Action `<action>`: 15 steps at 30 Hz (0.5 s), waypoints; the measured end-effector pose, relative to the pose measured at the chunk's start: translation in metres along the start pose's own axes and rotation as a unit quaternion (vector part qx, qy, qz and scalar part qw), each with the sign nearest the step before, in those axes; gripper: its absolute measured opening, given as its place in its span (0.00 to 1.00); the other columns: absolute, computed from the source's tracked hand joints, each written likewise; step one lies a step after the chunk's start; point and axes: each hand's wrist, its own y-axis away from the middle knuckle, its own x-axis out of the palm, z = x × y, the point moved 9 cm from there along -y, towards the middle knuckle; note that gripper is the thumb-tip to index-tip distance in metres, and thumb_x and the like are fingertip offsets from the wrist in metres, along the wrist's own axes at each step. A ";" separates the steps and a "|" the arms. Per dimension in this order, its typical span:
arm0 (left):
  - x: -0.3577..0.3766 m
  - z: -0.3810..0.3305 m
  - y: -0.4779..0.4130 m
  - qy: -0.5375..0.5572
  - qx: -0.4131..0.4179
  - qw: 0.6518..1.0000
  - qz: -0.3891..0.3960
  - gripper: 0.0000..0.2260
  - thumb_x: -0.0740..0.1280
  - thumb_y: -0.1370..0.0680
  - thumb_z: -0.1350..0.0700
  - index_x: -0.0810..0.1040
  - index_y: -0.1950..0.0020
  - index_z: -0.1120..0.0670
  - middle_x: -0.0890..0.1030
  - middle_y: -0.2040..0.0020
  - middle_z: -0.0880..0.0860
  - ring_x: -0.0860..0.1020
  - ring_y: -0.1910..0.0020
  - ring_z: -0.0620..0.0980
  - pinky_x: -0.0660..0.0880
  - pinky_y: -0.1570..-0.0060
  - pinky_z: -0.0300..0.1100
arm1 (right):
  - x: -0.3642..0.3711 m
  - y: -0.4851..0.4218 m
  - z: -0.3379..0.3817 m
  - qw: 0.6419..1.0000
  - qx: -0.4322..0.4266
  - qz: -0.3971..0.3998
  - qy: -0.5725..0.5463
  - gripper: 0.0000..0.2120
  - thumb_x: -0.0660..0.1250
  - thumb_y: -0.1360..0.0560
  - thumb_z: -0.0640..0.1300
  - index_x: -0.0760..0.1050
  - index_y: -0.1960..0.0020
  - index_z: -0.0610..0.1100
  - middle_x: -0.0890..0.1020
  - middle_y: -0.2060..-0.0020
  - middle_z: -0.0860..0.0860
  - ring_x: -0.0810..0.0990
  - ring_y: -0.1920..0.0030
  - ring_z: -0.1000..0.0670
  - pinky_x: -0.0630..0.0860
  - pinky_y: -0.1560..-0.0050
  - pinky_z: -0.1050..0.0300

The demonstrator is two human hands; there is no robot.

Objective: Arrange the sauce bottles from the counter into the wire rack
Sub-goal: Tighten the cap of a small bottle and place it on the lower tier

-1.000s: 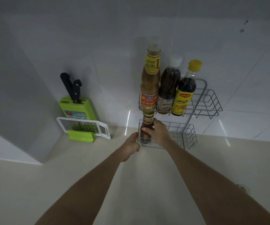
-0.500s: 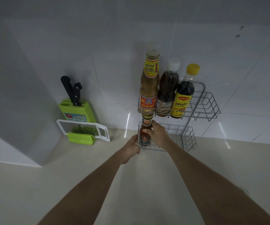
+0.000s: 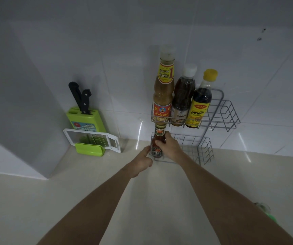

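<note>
Head view: I have the right hand [image 3: 170,147] wrapped round a small red bottle [image 3: 157,147]. The bottle stands upright at the left end of the lower basket of the wire rack [image 3: 227,119], with its cap just under the upper shelf. The left hand [image 3: 143,160] sits at the front left corner of that lower basket with its fingers curled. I cannot tell whether it grips the wire or only rests against it.

On the upper shelf I count three bottles upright in a close row: a tall brown bottle [image 3: 163,92] on the left, a white-capped bottle [image 3: 183,98] in the middle and a yellow-capped bottle [image 3: 199,105] on the right. The rack is set against the white tiled wall [image 3: 124,68] at the back of the pale bench [image 3: 71,200].

Well to its left, a green knife block [image 3: 86,119] holds two black-handled knives [image 3: 80,98]. A white-framed grater [image 3: 92,138] leans in front of it.
</note>
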 end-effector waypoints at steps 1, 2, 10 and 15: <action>0.000 -0.001 0.002 -0.001 0.002 1.000 -0.001 0.35 0.59 0.28 0.73 0.57 0.24 0.54 0.62 0.24 0.55 0.60 0.26 0.53 0.64 0.41 0.41 | 0.000 0.001 0.000 1.000 0.000 0.000 -0.001 0.21 0.65 0.23 0.45 0.64 0.33 0.41 0.77 0.37 0.41 0.76 0.38 0.41 0.73 0.39 0.49; -0.001 -0.002 0.003 -0.003 0.005 1.000 -0.001 0.35 0.58 0.28 0.73 0.57 0.23 0.54 0.62 0.24 0.55 0.60 0.25 0.53 0.64 0.41 0.40 | 0.000 0.001 0.000 1.000 0.001 -0.001 -0.001 0.22 0.65 0.23 0.44 0.64 0.33 0.41 0.77 0.37 0.41 0.77 0.38 0.41 0.73 0.39 0.48; -0.005 -0.011 0.015 -0.021 0.036 0.999 -0.020 0.35 0.58 0.27 0.73 0.56 0.23 0.53 0.63 0.24 0.53 0.60 0.25 0.51 0.64 0.40 0.39 | -0.009 0.017 0.003 0.999 -0.014 -0.031 0.001 0.25 0.64 0.23 0.39 0.61 0.29 0.40 0.76 0.35 0.40 0.76 0.37 0.40 0.69 0.47 0.58; -0.008 -0.004 0.037 -0.013 0.047 0.997 -0.052 0.34 0.59 0.27 0.70 0.56 0.23 0.52 0.61 0.23 0.52 0.59 0.24 0.50 0.62 0.28 0.45 | -0.021 0.048 0.000 0.997 -0.038 -0.059 -0.042 0.25 0.64 0.23 0.39 0.61 0.28 0.40 0.71 0.30 0.42 0.70 0.31 0.42 0.68 0.33 0.50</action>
